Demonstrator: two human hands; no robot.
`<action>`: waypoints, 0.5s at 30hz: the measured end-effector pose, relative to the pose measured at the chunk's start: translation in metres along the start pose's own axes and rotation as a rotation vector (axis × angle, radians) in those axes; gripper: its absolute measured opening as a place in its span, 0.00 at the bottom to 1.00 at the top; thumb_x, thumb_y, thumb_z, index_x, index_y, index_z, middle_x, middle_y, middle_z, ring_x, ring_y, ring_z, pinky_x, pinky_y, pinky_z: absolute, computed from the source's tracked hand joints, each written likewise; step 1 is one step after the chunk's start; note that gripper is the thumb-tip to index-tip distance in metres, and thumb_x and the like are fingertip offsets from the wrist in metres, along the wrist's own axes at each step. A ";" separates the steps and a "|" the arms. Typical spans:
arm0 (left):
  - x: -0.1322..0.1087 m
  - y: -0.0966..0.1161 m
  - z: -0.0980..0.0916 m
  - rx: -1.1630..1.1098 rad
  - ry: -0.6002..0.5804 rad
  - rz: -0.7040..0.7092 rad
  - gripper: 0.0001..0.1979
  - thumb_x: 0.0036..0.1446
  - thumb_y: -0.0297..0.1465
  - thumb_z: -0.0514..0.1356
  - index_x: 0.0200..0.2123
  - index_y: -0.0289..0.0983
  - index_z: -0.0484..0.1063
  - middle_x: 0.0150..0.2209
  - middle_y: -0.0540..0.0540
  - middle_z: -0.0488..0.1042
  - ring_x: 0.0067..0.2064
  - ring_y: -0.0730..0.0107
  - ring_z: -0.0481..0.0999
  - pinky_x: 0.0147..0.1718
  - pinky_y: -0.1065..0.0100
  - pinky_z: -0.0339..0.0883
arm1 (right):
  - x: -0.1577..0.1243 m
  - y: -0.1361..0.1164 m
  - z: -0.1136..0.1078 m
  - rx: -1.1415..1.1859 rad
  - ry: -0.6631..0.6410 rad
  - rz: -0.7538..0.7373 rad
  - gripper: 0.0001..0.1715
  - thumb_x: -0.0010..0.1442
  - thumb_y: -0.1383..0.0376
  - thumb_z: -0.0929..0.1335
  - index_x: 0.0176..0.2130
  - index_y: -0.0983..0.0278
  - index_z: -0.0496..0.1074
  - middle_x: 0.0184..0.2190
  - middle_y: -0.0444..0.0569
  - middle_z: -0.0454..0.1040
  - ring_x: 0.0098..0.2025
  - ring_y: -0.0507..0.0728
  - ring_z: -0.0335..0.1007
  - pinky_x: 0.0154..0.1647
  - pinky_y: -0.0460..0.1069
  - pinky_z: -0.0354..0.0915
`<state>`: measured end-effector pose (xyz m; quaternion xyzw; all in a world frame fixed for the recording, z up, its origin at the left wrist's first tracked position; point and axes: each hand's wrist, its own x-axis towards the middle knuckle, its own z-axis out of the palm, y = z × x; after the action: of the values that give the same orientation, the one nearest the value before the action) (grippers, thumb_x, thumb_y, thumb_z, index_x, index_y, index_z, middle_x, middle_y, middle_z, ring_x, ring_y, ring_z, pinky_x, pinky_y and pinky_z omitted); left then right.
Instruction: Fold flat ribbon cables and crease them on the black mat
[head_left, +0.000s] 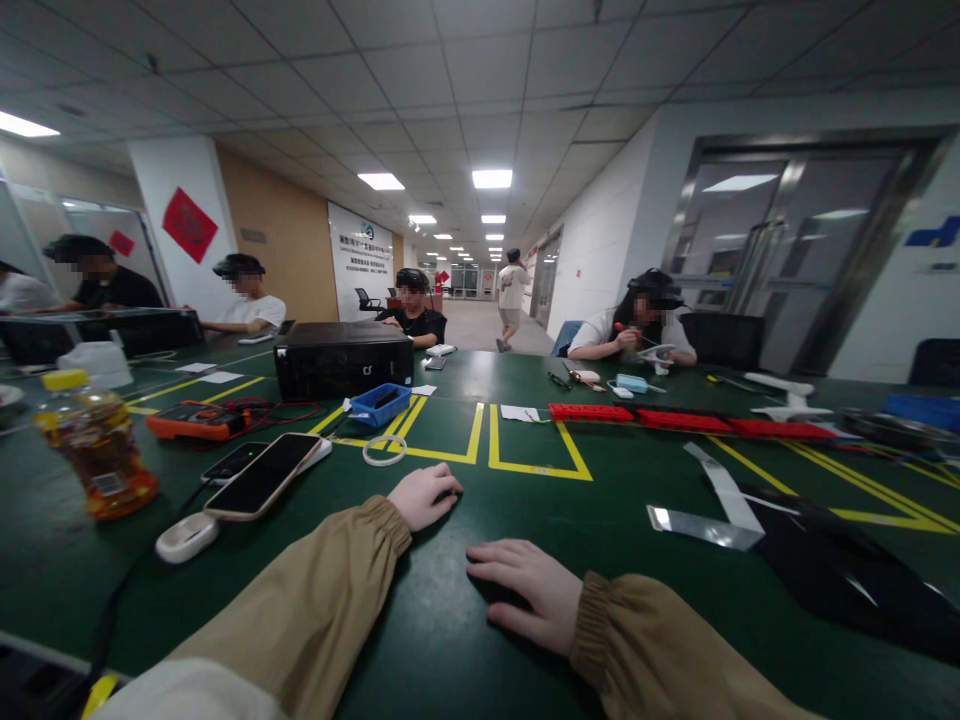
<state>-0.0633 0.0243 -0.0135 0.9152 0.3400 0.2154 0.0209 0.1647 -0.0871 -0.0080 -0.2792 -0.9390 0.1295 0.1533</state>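
Both my hands rest on the green table, in tan sleeves. My left hand lies loosely curled, palm down, holding nothing that I can see. My right hand lies flat with its fingers stretched toward the left, empty. Nearest my left hand are a white tape ring and a black phone lying on a second phone. A small white oval device sits left of my left sleeve.
A bottle of amber drink, an orange multimeter, a black computer case and a blue tray stand at the left. Red strips, metal strips and a black sheet lie at the right. Several people sit around.
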 end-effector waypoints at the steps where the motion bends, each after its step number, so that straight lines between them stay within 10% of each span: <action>1: 0.000 0.000 0.000 0.000 0.000 0.001 0.10 0.57 0.31 0.53 0.41 0.40 0.71 0.39 0.47 0.68 0.39 0.69 0.70 0.40 0.70 0.63 | 0.000 0.000 0.000 0.000 -0.001 -0.002 0.26 0.60 0.56 0.62 0.56 0.62 0.63 0.57 0.51 0.59 0.57 0.59 0.54 0.57 0.56 0.52; 15: 0.000 0.000 -0.001 0.026 -0.011 0.011 0.10 0.58 0.31 0.52 0.41 0.40 0.71 0.40 0.47 0.67 0.40 0.69 0.71 0.40 0.69 0.64 | 0.000 0.000 0.000 -0.002 -0.010 0.002 0.27 0.60 0.55 0.61 0.56 0.63 0.63 0.57 0.53 0.59 0.57 0.60 0.54 0.57 0.57 0.52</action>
<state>-0.0634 0.0239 -0.0128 0.9184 0.3379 0.2058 0.0096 0.1648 -0.0868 -0.0076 -0.2797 -0.9396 0.1299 0.1482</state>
